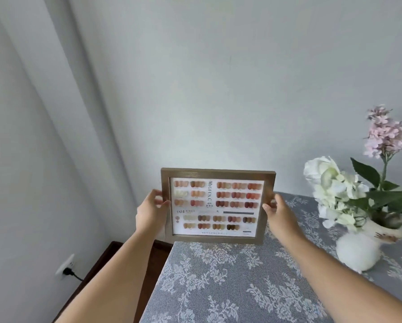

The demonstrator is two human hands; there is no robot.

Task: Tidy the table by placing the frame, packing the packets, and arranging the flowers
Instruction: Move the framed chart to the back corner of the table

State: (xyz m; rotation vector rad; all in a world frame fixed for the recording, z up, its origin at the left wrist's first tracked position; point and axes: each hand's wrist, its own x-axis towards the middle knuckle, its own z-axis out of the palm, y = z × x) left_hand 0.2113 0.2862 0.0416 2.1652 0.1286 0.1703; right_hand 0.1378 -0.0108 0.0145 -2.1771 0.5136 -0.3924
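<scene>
A wooden picture frame (216, 174) holding a printed chart of nail colour samples stands upright at the table's far left corner, close to the wall. My left hand (150, 212) grips its left edge. My right hand (279, 212) grips its right edge. The frame's bottom edge is at or just above the tablecloth; I cannot tell whether it touches. White and pink flowers (342, 183) with green leaves stand in a round white vase (358, 250) on the right. No packets are in view.
A grey lace tablecloth (230, 283) covers the table. Dark wooden furniture (116, 250) sits below the table's left edge. A wall socket with a black plug (67, 268) is at the lower left, beside a pale curtain (32, 113).
</scene>
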